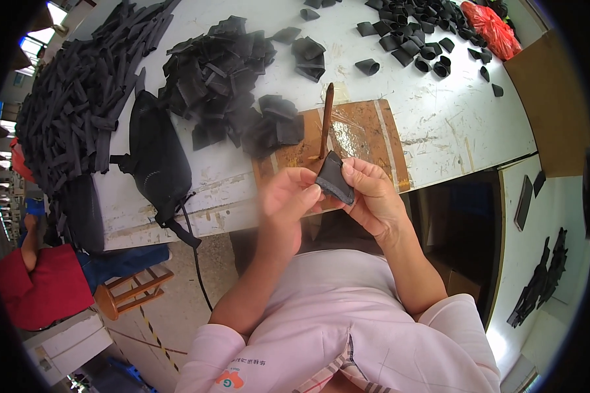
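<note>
At frame centre, the left hand [294,196] and right hand [368,196] both pinch a black folded piece [334,178]. Its long axis runs roughly upright (narrow end up).

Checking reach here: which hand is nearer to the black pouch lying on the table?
Left. The left hand is just right of the black pouch; the right hand is farther right, beyond the black piece both hands pinch.

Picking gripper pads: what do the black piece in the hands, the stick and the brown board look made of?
Black piece, pinched by left hand and right hand: likely matte fabric or soft leather-like sheet; it folds limply. Stick: looks like wood, brown and rigid. Brown board: possibly wood or card with a glossy, streaked coating.
</note>
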`<action>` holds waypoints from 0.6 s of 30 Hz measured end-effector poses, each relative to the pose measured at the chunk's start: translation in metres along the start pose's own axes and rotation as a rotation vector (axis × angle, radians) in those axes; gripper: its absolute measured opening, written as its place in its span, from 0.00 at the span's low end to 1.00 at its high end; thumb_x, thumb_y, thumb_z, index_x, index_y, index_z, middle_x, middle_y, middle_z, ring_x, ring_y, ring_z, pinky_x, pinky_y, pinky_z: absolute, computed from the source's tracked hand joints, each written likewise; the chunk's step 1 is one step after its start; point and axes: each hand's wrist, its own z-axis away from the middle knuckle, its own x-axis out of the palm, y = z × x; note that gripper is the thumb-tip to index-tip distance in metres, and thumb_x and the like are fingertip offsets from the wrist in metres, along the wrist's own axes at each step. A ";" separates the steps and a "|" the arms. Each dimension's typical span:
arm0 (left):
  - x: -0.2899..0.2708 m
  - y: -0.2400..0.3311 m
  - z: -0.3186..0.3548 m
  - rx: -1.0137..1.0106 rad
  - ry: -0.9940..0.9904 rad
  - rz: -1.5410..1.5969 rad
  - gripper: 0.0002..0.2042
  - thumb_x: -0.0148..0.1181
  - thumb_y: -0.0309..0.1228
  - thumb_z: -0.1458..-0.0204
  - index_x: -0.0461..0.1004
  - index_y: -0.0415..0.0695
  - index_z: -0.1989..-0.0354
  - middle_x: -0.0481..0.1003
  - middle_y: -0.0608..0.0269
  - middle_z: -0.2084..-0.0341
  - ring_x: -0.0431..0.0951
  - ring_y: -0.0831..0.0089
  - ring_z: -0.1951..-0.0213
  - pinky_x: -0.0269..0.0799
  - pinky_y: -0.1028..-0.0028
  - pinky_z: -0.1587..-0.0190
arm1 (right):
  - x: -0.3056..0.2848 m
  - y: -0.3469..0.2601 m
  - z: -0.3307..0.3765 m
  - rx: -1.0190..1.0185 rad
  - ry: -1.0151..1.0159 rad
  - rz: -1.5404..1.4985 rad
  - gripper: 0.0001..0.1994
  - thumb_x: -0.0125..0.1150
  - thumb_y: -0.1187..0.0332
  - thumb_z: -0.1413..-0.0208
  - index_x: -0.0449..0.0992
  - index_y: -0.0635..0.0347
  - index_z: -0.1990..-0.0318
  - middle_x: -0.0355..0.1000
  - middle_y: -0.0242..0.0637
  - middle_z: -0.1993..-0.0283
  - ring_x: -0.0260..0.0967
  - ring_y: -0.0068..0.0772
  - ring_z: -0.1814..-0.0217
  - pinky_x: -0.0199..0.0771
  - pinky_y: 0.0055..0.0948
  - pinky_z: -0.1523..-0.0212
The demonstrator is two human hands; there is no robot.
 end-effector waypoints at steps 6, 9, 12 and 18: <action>-0.001 0.001 0.000 -0.043 0.018 -0.083 0.05 0.55 0.21 0.55 0.70 0.38 0.69 0.72 0.63 0.78 0.71 0.81 0.77 0.66 0.83 0.73 | -0.001 0.004 -0.004 0.014 0.016 -0.045 0.05 0.51 0.70 0.46 0.69 0.63 0.68 0.70 0.35 0.71 0.67 0.23 0.73 0.68 0.20 0.74; 0.002 0.003 0.000 -0.051 0.018 -0.098 0.04 0.55 0.21 0.54 0.70 0.37 0.69 0.72 0.64 0.78 0.70 0.82 0.77 0.65 0.84 0.74 | -0.002 0.006 -0.003 -0.004 0.007 0.016 0.06 0.52 0.70 0.46 0.70 0.64 0.68 0.70 0.35 0.71 0.66 0.22 0.73 0.67 0.20 0.73; -0.002 -0.003 -0.001 0.045 0.046 -0.221 0.04 0.55 0.20 0.54 0.70 0.36 0.69 0.72 0.64 0.78 0.69 0.83 0.77 0.64 0.85 0.74 | 0.000 0.006 -0.003 -0.166 0.184 0.857 0.08 0.57 0.69 0.50 0.71 0.65 0.67 0.69 0.35 0.70 0.65 0.23 0.73 0.67 0.21 0.73; 0.009 0.004 0.003 0.330 0.023 -0.688 0.02 0.54 0.19 0.54 0.69 0.37 0.72 0.72 0.67 0.79 0.69 0.83 0.79 0.64 0.84 0.77 | 0.017 0.004 0.012 -0.924 0.031 1.325 0.09 0.61 0.72 0.57 0.71 0.63 0.67 0.65 0.39 0.69 0.65 0.32 0.71 0.66 0.25 0.76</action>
